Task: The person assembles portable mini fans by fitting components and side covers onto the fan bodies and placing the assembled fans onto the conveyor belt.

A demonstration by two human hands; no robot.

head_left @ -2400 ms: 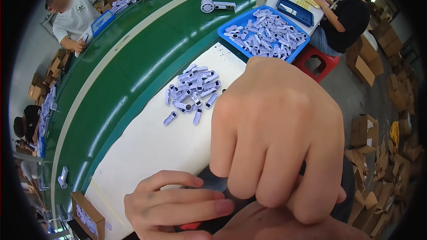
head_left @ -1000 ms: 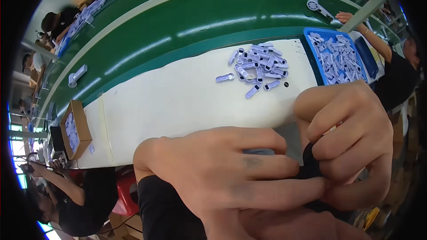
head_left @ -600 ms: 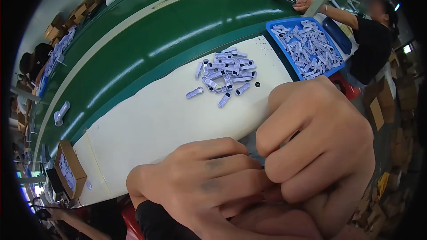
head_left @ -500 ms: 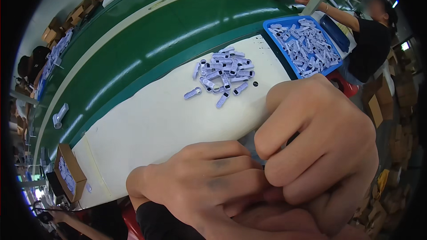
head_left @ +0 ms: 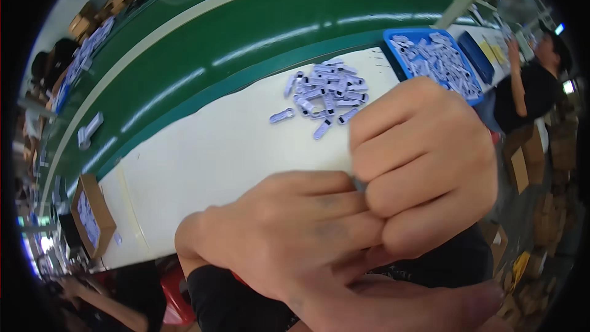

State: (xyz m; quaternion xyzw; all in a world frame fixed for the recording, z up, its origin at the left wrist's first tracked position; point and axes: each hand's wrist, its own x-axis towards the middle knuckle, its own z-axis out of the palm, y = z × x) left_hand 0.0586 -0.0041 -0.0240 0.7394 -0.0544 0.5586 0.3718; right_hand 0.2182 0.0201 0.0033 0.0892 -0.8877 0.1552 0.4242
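My right hand (head_left: 424, 172) is curled into a fist in front of me, its knuckles facing up. Against its finger side, my left hand (head_left: 295, 233) has its fingers bent, with the thumb stretched out below toward the right. Whatever lies between the two hands, if anything, is hidden behind the fingers. Beyond the hands, a loose pile of small pale-lilac plastic parts (head_left: 330, 89), several with black or shiny windows, lies on the white work surface (head_left: 203, 160). One such part (head_left: 282, 116) lies a little apart on the pile's left.
A blue tray (head_left: 393, 43) full of similar parts stands at the far right. On the left are a cardboard box (head_left: 106, 233) of parts and a pale tube-like piece (head_left: 90, 130) on the green conveyor (head_left: 246, 74). A co-worker (head_left: 531, 86) sits at right.
My right fist has risen slightly and tilted, and my left thumb now shows stretched out below it. The view has shifted a little. The co-worker at right has drawn an arm back from the conveyor.
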